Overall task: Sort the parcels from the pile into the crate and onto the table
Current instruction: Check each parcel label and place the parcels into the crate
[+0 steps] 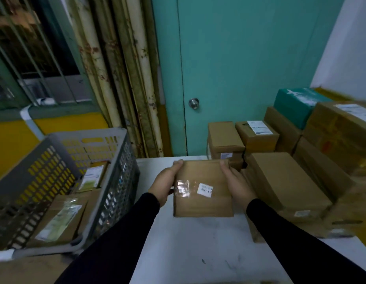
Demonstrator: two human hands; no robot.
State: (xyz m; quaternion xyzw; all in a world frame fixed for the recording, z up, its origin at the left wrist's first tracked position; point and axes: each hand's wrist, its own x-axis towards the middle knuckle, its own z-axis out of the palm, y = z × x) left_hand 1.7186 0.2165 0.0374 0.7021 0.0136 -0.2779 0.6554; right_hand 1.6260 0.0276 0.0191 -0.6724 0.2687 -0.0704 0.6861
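Both hands on one small brown parcel point(202, 188), held above the white table point(198, 253) at centre. Left hand point(165, 181) clamps the left edge, right hand point(236, 182) the right edge, fingers curled over the far corners. Long axis runs away from the person, label and tape facing up. Grey crate point(120, 181) sits just to the left, open top, two or three parcels already inside; its near wall stands btwn parcel and crate floor, so prob. a lift-over is needed if it goes that way. Left hand is the nearer one to the crate. Pile of boxes point(284, 181) crowds the right, close beside the right hand. Bare table under the parcel, so setting down there looks unobstructed. Which destination, can't tell.
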